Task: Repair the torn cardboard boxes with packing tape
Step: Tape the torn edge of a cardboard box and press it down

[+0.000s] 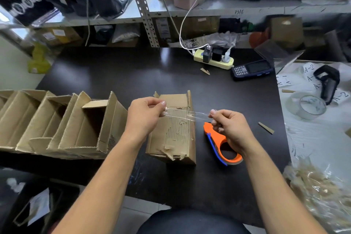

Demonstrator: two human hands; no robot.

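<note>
**Clear tape stretched over a torn box, ready to lay down**

A short strip of clear packing tape (187,115) hangs taut in the air between two hands, just above a torn cardboard box (173,131) lying flat on the dark table (114,74). The left hand (145,115) pinches one end of the strip between thumb and fingertips; the right hand (227,127) pinches the other end the same way. Each grip is pressed together on the tape and holds nothing else.

The tape looks thin, limp and very light. It will likely fold and stick to itself if tension drops, so holding it by the extreme ends, as here, seems the safest way to handle it.

The box's top face has its outer paper peeled away, leaving bare corrugated ribs and ragged edges. That surface looks soft and easily crushed, and the tape may bond better on the intact cardboard at either side of the tear.

Just to the right of the box, an orange tape dispenser (225,150) with a blue blade lies on the table. To the left stands a row of open cardboard boxes (62,125). A second roll of clear tape (308,107) rests well apart at the far right.
</note>
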